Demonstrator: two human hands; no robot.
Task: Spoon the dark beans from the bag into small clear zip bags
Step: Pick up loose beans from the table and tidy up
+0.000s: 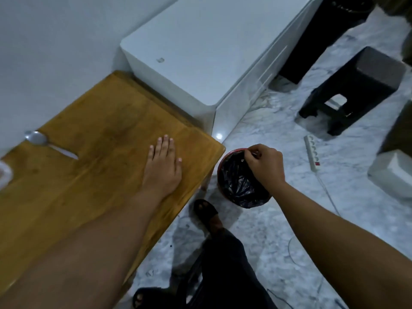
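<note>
While the left hand (pixel 161 168) braced flat on the table (pixel 100 121), the right hand (pixel 264 166), curled perhaps on something unclear, reached over the trash bin (pixel 234 188).

Someone's home, I'd say: wooden tabletop (pixel 100 130) at 9 o'clock, white chest-style appliance (pixel 189 52) at 12, black plastic stool (pixel 356 85) at 2, power strip (pixel 312 152) lying on marbled floor tiles (pixel 267 219).

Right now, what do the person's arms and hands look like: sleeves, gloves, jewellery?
Left hand and right hand are bare: no gloves, rings or watch visible. Both forearms are uncovered to the frame edge; no sleeves show. Fingernails short.
</note>
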